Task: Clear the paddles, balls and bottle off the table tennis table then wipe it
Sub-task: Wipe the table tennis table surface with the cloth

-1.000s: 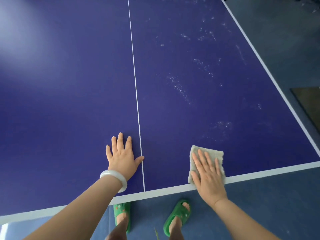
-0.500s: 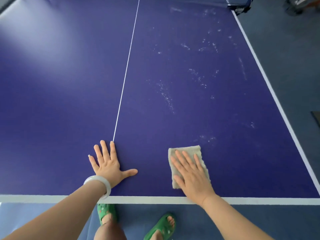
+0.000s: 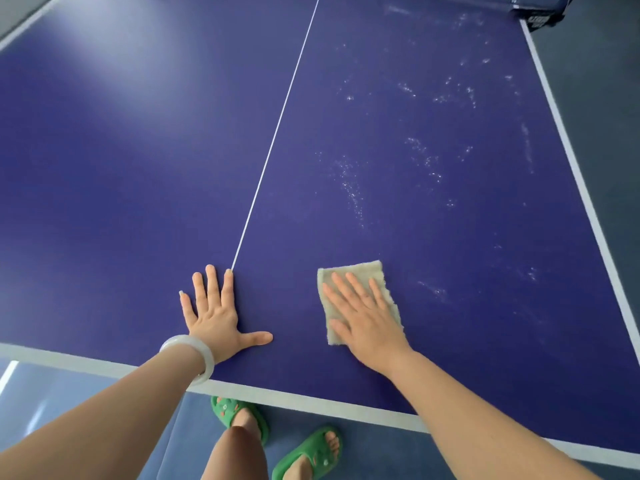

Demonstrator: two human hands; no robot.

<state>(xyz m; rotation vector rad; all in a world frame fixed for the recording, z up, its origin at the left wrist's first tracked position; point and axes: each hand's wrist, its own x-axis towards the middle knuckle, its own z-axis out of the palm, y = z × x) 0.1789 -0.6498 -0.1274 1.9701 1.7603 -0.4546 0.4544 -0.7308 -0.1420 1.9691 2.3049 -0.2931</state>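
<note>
The blue table tennis table [image 3: 138, 168] fills the view, with a white centre line and white edge bands. A beige folded cloth [image 3: 388, 289] lies flat on its right half near the front edge. My right hand [image 3: 363, 313] presses on the cloth with straight fingers. To its left, my left hand [image 3: 216, 317] rests flat on the bare surface, fingers spread, at the near end of the centre line. White dusty smears [image 3: 426, 157] speckle the right half beyond the cloth. No paddles, balls or bottle are in view.
The net's end and post [image 3: 540, 12] show at the top right corner. Grey-blue floor [image 3: 606, 81] runs along the table's right side and below the front edge, where my feet stand in green sandals [image 3: 308, 452].
My right hand has slid the cloth forward from the front white edge band onto the blue surface. The left hand stays flat on the table. The view has tilted and lifted.
</note>
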